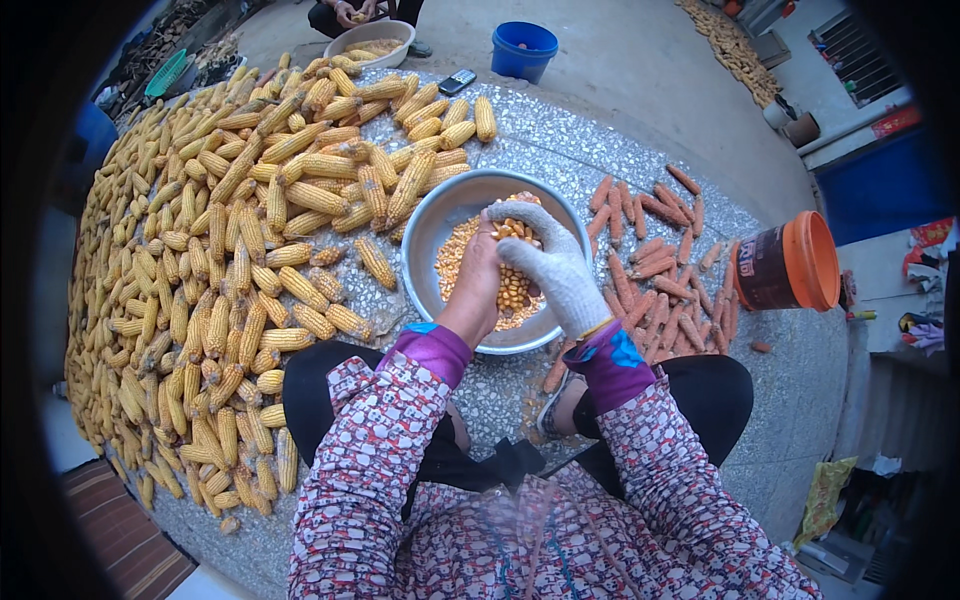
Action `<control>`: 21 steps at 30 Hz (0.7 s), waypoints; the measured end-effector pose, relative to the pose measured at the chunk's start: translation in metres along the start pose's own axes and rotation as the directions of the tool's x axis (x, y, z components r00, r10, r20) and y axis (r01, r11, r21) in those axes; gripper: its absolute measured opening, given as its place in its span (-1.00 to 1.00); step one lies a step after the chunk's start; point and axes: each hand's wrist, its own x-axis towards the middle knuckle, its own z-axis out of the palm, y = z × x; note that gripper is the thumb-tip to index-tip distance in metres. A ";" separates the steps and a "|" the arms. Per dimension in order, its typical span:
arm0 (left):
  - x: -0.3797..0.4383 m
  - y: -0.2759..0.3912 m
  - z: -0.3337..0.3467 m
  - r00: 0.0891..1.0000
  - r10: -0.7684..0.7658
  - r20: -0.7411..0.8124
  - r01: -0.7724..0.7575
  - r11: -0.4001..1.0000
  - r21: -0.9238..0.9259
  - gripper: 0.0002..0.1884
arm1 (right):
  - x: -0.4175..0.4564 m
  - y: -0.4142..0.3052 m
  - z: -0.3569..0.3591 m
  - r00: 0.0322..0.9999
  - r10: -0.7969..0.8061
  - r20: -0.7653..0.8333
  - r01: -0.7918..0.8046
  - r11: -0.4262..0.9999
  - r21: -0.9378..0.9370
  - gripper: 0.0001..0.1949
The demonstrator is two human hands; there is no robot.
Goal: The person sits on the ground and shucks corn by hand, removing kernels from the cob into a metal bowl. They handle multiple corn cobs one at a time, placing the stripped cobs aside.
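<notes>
My bare left hand [475, 281] and my right hand [559, 262], in a whitish knit glove, are closed around one ear of corn [513, 289]. Yellow kernels still cover its lower part, while my fingers hide some of the rest. Both hands are over a metal basin [420, 232] standing between my knees. Loose corn kernels [454, 251] lie in the bottom of the basin. To the left spreads a large heap of unshelled corn ears [225, 300]. Bare reddish corncobs [652, 270] are piled to the right of the basin.
An orange bucket [817, 260] lies on its side beyond the cobs. A keypad mobile phone [457, 82] rests near the far edge of the speckled floor. Farther off are a blue bucket [523, 52] and another person's hands [354, 13] above a pale basin [405, 34].
</notes>
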 end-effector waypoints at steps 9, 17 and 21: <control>-0.014 0.004 0.017 0.997 -0.056 -0.052 0.050 0.992 -0.113 -0.49 | -0.003 -0.003 -0.005 0.998 -0.048 0.031 0.049 0.997 -0.061 -0.69; -0.020 0.012 0.011 0.999 -0.021 -0.028 0.020 1.000 -0.024 -0.49 | -0.017 -0.023 -0.001 0.998 0.066 -0.020 -0.062 0.983 0.174 -0.61; -0.021 0.005 0.017 0.996 0.046 -0.075 -0.060 0.979 -0.197 -0.48 | -0.018 -0.024 0.011 0.996 -0.070 -0.047 0.065 0.992 -0.107 -0.59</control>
